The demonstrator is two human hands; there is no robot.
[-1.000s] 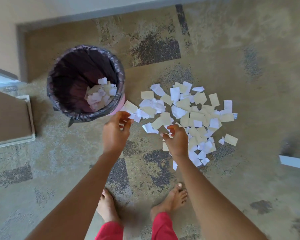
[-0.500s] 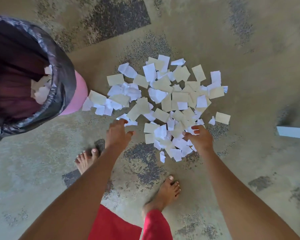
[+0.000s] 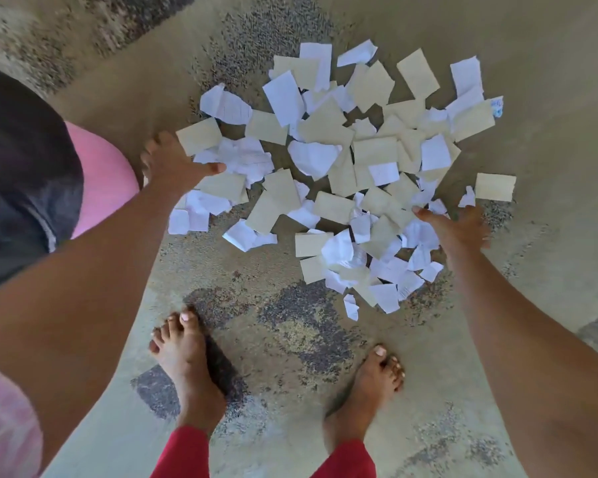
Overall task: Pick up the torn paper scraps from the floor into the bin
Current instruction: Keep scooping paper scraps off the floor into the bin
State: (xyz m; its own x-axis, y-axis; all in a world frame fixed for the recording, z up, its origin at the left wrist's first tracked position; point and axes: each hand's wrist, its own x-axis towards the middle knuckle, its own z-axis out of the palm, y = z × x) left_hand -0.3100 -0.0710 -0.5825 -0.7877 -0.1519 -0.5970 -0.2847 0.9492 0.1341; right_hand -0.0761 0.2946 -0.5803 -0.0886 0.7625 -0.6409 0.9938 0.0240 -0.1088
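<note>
L hand (image 3: 173, 163) fingers were spread, palm down, at the pile's left edge; thumb lay out across a white scrap, fingertips partly blurred, and nothing could be seen pinched. R hand (image 3: 458, 229) fingers were also spread, thumb pointing in toward the pile, resting at its right-near edge; fingertips blurred, and whether any scrap was under the palm couldn't be told.

Scraps (image 3: 342, 167), white and tan mixed, lay overlapping in one wide heap on the floor (image 3: 549, 81) between the hands. One tan piece (image 3: 494, 187) sat just apart on the right, near the R hand. Faint ruled lines or print showed on a few white ones; too small to read.

Bin (image 3: 101, 177) was mostly cut off at the frame's left: only a pink wall and a dark liner (image 3: 21, 160) showed, inside hidden. It stood just beside the L hand and forearm.

Both forearms ran out of frame at the bottom. Two bare feet (image 3: 187, 363) stood near the pile's near side, w/ red trouser cuffs (image 3: 183, 453) cut by the lower edge. A blurred pink-white patch (image 3: 4, 422) sat bottom-left; couldn't tell what it was.
</note>
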